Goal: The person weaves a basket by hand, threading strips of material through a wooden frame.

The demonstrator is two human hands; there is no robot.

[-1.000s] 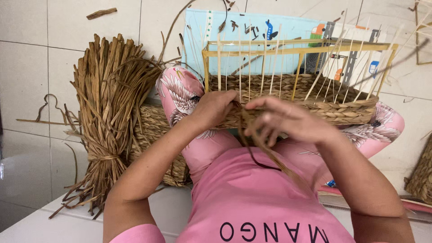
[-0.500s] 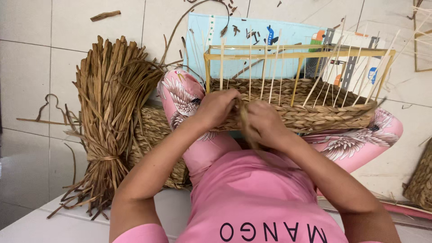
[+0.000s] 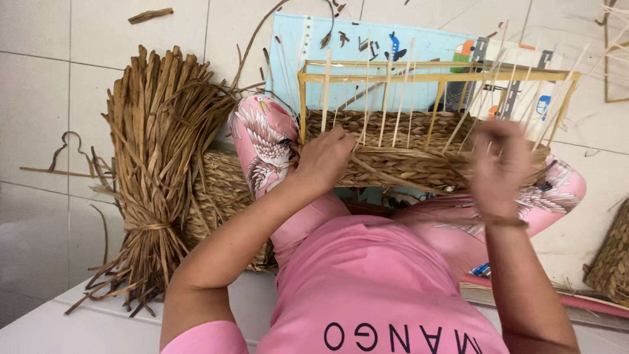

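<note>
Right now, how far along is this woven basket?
Done: the lower band of the basket is woven with brown straw. In hand: the left hand presses on the woven edge, while the right hand, blurred, is at the weave further along. Left: the pale upright sticks above the band are bare up to the top frame, and a bundle of straw lies beside it.

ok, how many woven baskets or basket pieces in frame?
3, maybe more hidden. The half-woven basket on its stick frame lies across the lap, left hand on its weave. A finished one sits behind the left arm. Part of a third shows at the right edge.
</note>
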